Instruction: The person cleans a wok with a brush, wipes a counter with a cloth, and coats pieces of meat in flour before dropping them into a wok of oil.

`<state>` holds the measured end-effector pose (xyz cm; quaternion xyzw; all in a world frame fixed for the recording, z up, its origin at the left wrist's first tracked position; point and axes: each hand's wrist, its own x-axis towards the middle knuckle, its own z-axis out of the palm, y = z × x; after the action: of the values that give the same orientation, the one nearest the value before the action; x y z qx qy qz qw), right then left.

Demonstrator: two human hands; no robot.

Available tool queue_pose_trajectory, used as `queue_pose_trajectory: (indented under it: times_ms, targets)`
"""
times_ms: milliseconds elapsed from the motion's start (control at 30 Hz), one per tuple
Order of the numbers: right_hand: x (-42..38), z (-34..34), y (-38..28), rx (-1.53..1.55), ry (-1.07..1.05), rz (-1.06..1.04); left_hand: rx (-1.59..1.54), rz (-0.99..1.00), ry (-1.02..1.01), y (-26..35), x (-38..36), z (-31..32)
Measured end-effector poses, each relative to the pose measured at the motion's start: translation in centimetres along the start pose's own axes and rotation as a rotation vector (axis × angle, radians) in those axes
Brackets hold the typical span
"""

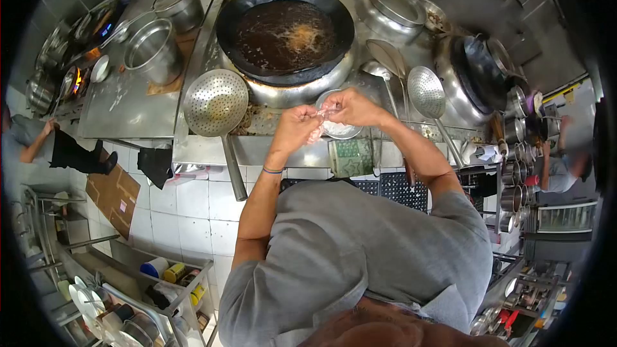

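At the near edge of the surface [199, 149], a pale pinkish piece [315, 133] is held by the left hand [292, 130] and the right hand [350, 108], next to a metal bowl [355, 133] of white stuff. The step looks like fingertip work on this piece; the next move seems to call for a steady pinch from both sides. Both hands are closed narrowly, fingertips together, each gripping the piece, whose exact shape is hidden. Beyond, on the far side, stands a wok [226, 29] of dark liquid [270, 29].
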<state>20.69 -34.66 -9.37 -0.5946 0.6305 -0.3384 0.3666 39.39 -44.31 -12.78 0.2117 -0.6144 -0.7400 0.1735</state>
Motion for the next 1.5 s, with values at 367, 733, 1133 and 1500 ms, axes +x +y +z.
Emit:
queue_pose_trajectory:
  times_ms: [367,733,1133,1500]
  targets:
    - [1.3,3.9,1.5,-0.249,0.313,0.016,-0.126,0.056,0.163,-6.2,2.3,-0.1]
    - [3.1,5.2,5.9,-0.054,0.432,0.149,-0.081,0.04,0.235,-10.2,5.1,-0.3]
    - [1.7,-1.6,13.3,1.034,0.599,0.343,-0.263,-0.019,0.282,-4.9,2.1,-0.8]
    - [-0.9,-0.6,13.5,1.738,0.471,0.291,0.054,0.316,0.338,-2.1,-0.2,-2.9]
